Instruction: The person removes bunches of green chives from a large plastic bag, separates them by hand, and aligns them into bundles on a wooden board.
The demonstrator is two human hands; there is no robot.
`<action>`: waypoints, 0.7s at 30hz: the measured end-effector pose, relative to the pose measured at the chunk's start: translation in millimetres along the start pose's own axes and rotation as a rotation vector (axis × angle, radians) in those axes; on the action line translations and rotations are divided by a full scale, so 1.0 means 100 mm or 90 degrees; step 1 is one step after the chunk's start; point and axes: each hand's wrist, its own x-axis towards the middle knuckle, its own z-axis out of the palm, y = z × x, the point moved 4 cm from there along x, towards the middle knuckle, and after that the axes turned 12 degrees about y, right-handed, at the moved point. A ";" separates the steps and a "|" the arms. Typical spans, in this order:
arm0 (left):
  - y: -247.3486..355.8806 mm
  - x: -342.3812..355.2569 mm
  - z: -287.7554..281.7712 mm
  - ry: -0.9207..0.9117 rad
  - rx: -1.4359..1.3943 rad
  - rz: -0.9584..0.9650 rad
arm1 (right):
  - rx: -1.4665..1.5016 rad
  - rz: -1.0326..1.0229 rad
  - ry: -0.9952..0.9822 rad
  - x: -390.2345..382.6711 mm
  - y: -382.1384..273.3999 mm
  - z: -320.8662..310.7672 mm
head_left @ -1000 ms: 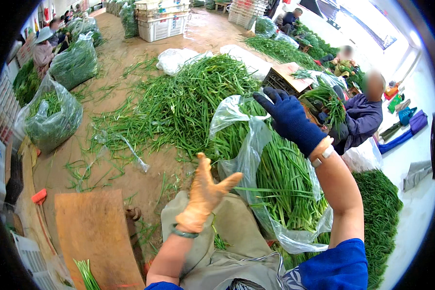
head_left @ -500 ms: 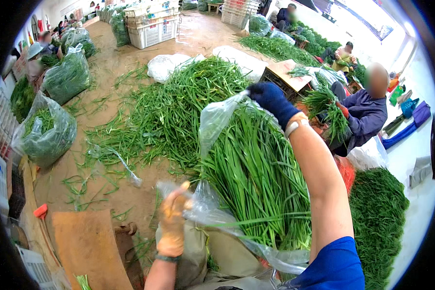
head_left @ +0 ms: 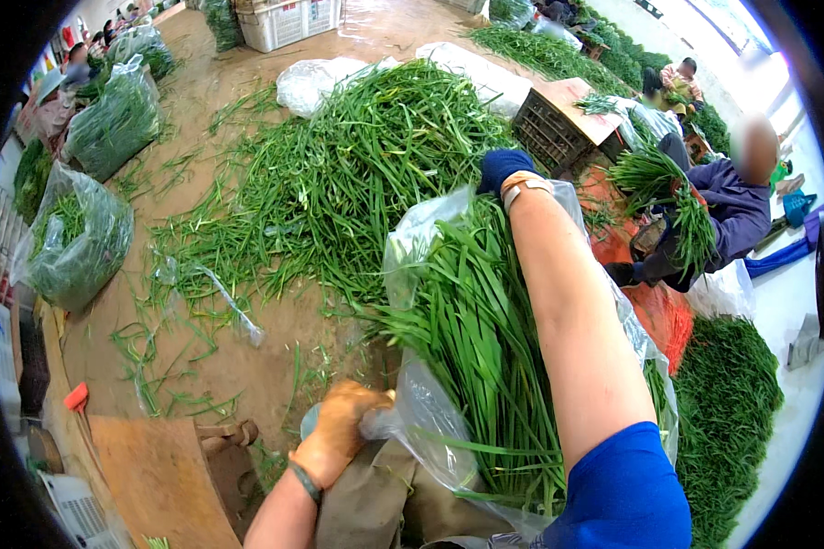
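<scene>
A clear plastic bag (head_left: 421,407) full of long green leafy stalks (head_left: 476,348) lies before me against my legs. My left hand (head_left: 343,421), in an orange glove, is closed on the bag's near left edge. My right hand (head_left: 505,169), in a navy glove, grips the bag's far edge, its fingertips mostly hidden, and my bare forearm stretches over the stalks. A loose heap of similar greens (head_left: 357,165) lies just beyond the bag.
A co-worker (head_left: 732,210) sits at right holding greens, beside a black crate (head_left: 551,133) and an orange mat (head_left: 655,320). A dark green pile (head_left: 728,430) lies right. Stuffed bags (head_left: 78,256) and others stand left, white crates (head_left: 284,23) behind. A wooden board (head_left: 156,467) lies lower left.
My left hand has gone from open fingers to closed on the bag's near edge. My right hand went from raised, spread fingers to gripping the far edge. The view has shifted slightly.
</scene>
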 end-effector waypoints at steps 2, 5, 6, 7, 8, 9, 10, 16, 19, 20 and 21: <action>-0.24 0.00 0.50 -0.148 -0.004 0.091 | 0.071 -0.004 -0.050 -0.04 0.55 0.48; -0.41 -0.05 0.70 -0.309 -0.055 -0.066 | 0.367 -0.136 -0.048 -0.15 0.27 -0.07; -0.27 0.05 0.75 -0.396 0.043 -0.111 | 0.406 -0.135 -0.029 -0.24 0.42 -0.33; -0.39 0.02 0.75 -0.364 0.068 -0.080 | 0.343 -0.162 0.030 -0.39 0.15 -0.85; -0.42 -0.01 0.79 -0.343 0.091 -0.027 | 0.395 -0.166 0.083 -0.56 0.25 -1.11; -0.49 -0.04 0.73 -0.303 0.117 -0.121 | 0.329 -0.170 0.113 -0.77 0.20 -1.39; -0.47 -0.04 0.74 -0.267 0.139 -0.201 | 0.385 -0.179 0.156 -1.02 0.40 -1.50; 0.38 -0.02 0.19 -0.042 0.129 -0.130 | 0.459 -0.239 0.073 -3.34 0.52 -2.12; 0.85 -0.18 -0.08 0.204 -0.011 -0.066 | 0.406 -0.180 0.050 -4.34 0.45 -2.09; 0.98 -0.26 -0.11 0.228 -0.090 -0.097 | 0.354 -0.133 0.040 -4.70 0.47 -2.03; 1.03 -0.33 -0.09 0.171 -0.202 -0.225 | 0.317 -0.103 0.061 -4.97 0.52 -1.99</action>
